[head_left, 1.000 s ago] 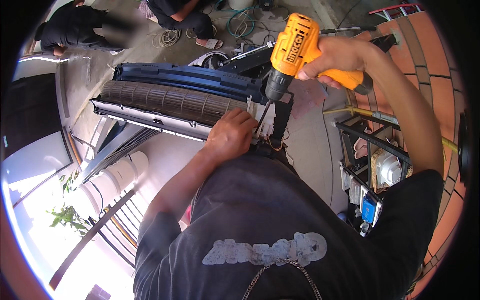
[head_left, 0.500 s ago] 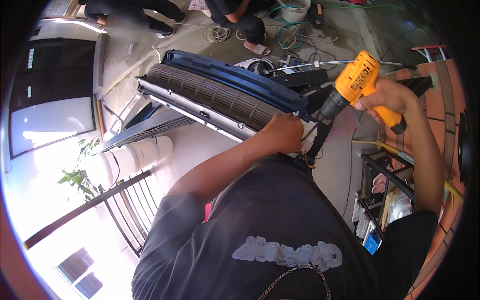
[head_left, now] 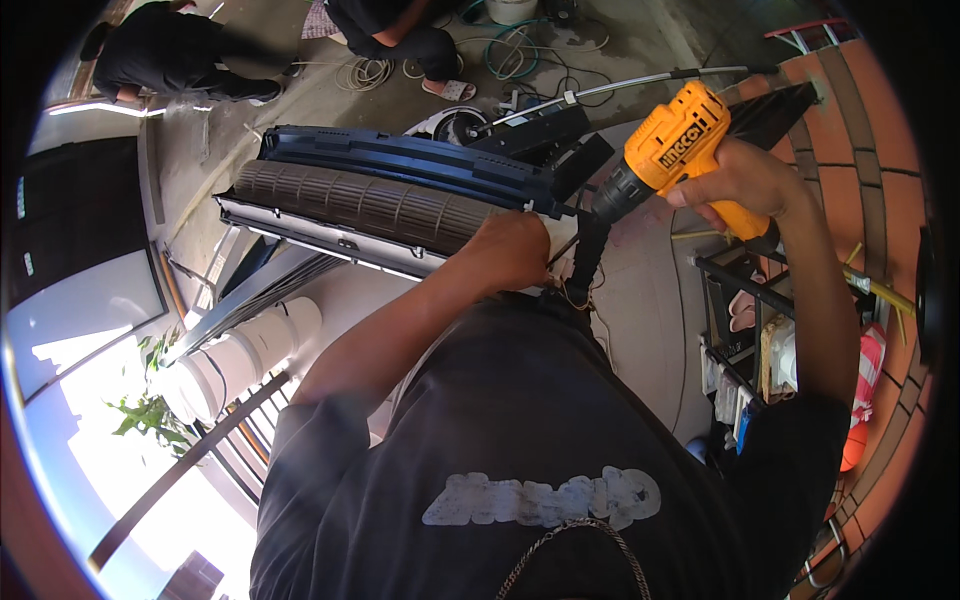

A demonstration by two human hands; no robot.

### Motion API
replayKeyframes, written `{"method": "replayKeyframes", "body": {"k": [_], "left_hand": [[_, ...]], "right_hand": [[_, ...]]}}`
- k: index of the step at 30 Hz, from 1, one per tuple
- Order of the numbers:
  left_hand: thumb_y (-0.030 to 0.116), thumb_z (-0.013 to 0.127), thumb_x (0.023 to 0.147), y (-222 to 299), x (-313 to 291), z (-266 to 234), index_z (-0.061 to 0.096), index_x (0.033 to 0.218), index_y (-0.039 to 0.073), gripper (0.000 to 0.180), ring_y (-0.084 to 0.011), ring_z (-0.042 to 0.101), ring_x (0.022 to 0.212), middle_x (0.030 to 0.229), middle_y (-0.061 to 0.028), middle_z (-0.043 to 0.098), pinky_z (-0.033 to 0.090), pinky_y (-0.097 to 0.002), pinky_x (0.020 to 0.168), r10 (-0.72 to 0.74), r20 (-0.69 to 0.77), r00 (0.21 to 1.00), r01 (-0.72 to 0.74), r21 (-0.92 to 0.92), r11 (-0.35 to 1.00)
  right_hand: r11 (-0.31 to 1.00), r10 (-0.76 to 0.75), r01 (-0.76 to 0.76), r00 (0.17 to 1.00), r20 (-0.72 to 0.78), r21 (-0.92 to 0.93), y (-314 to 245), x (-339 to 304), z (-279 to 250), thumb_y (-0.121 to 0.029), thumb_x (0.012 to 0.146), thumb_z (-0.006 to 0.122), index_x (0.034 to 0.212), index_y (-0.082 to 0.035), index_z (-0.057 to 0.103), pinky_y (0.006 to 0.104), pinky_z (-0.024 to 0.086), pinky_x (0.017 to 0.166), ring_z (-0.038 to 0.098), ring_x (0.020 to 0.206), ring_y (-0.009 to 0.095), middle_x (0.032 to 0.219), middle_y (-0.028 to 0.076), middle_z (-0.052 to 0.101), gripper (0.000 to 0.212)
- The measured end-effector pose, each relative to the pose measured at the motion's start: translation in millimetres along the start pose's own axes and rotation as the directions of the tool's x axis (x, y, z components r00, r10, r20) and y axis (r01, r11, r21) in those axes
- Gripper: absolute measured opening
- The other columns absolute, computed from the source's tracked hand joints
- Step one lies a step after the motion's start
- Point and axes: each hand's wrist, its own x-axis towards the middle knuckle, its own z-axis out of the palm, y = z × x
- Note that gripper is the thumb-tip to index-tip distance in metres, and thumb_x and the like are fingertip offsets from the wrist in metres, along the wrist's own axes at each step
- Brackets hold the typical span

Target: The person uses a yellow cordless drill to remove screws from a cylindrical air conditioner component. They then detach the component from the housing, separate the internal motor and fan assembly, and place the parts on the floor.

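Looking down from the head camera, much is hidden: the person's dark shirt [head_left: 540, 440] fills the lower middle and covers whatever carries the air conditioner unit [head_left: 400, 195]. The tip of the drill's bit disappears behind the left hand [head_left: 510, 250], so I cannot tell where it meets the unit. The two people at the top edge, one crouching [head_left: 160, 65] and one sitting [head_left: 390, 30], are cut off by the rim.

The right hand [head_left: 735, 180] is clenched around the handle of the yellow cordless drill [head_left: 665, 150], which points left and downward toward the right end of the unit. The left hand is curled and presses on that same end, beside the grey roller fan [head_left: 360, 200]; whether it grips something small there is not possible to see. A black strap [head_left: 590, 255] hangs just below the nose of the drill.

The unit lies across the upper middle, with its dark blue housing above the fan. Around it is a concrete floor [head_left: 640, 290] with coiled cables [head_left: 365, 72], an orange tiled wall [head_left: 880, 200] at right, a metal shelf [head_left: 750, 330] with small things, and white round pillars [head_left: 240, 355] at lower left.
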Motion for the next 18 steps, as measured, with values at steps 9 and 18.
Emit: {"method": "replayKeyframes", "body": {"k": [9, 18], "left_hand": [[0.021, 0.088, 0.085, -11.7, -12.1, 3.9, 0.085, 0.099, 0.008, 0.02, -0.0375, 0.068, 0.11, 0.108, -0.0157, 0.07, 0.053, -0.0468, 0.096, 0.13, -0.155, 0.979, -0.151, -0.133, 0.979], [0.008, 0.07, 0.095, -41.0, -15.4, 5.1, 0.074, 0.105, 0.002, 0.013, -0.0256, 0.066, 0.092, 0.098, -0.0084, 0.068, 0.053, -0.0398, 0.083, 0.129, -0.282, 0.951, -0.276, -0.581, 0.766]], "right_hand": [[0.99, -0.107, 0.114, 0.991, -0.076, 0.087, 38.2, -20.9, 12.3, -0.03, 0.091, 0.088, 0.117, -0.002, 0.072, 0.0304, 0.05, 0.049, 0.061, 0.052, 0.012, 0.065, 0.002, 0.063, 0.041], [0.942, -0.032, 0.177, 0.893, -0.448, 0.286, 98.9, -75.1, 53.6, -0.016, 0.089, 0.087, 0.113, -0.001, 0.074, 0.0285, 0.051, 0.053, 0.062, 0.055, 0.012, 0.076, 0.002, 0.071, 0.031]]}}
